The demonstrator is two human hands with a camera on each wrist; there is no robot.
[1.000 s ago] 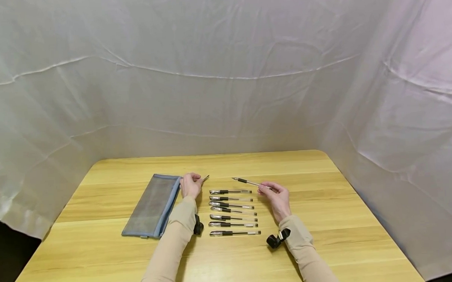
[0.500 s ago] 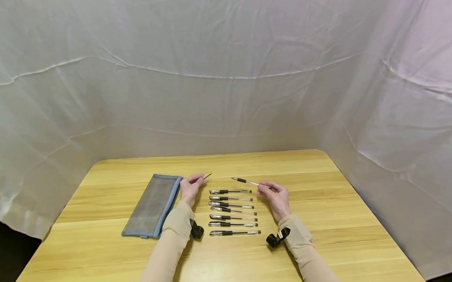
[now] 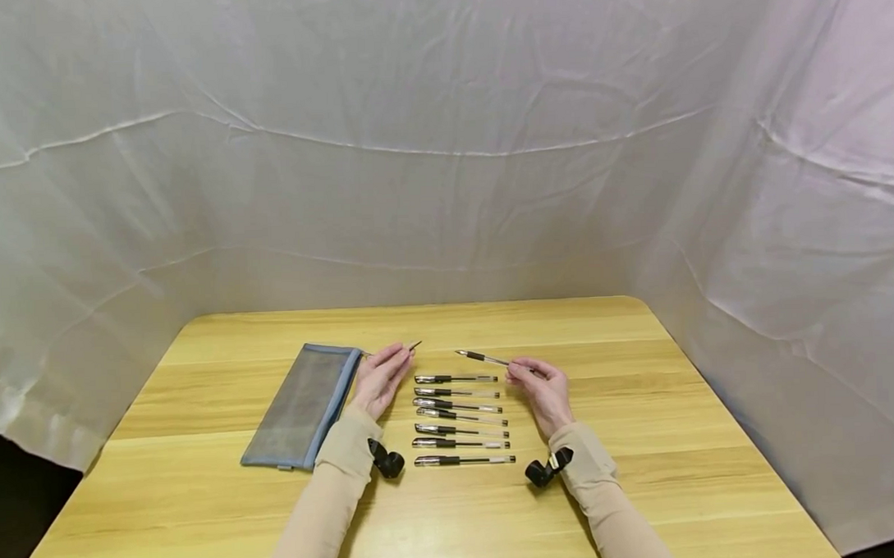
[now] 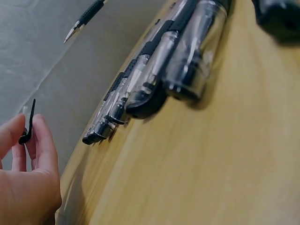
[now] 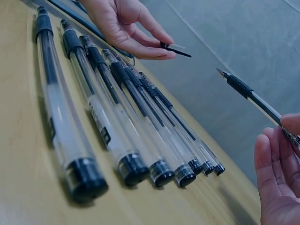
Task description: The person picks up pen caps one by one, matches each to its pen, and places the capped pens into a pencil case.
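My left hand (image 3: 379, 381) pinches a clear pen cap with a black clip (image 5: 176, 48) between thumb and fingers, above the table. My right hand (image 3: 544, 393) grips an uncapped gel pen (image 3: 483, 358) near its rear end. The bare metal tip of that pen points left toward the cap, and a gap separates the two. Below and between my hands lies a column of several capped gel pens (image 3: 460, 430), clear-barrelled with black grips, their caps toward the left.
A blue-edged grey mesh zip pouch (image 3: 296, 411) lies flat on the wooden table (image 3: 646, 469), left of the pens and close to my left hand. Pale fabric (image 3: 429, 189) hangs behind the table and at its sides. A small black camera sits on each wrist.
My left hand has turned and shifted slightly to the right, swinging the cap so that it shows more beyond the fingertips. My right hand and its pen have barely moved.
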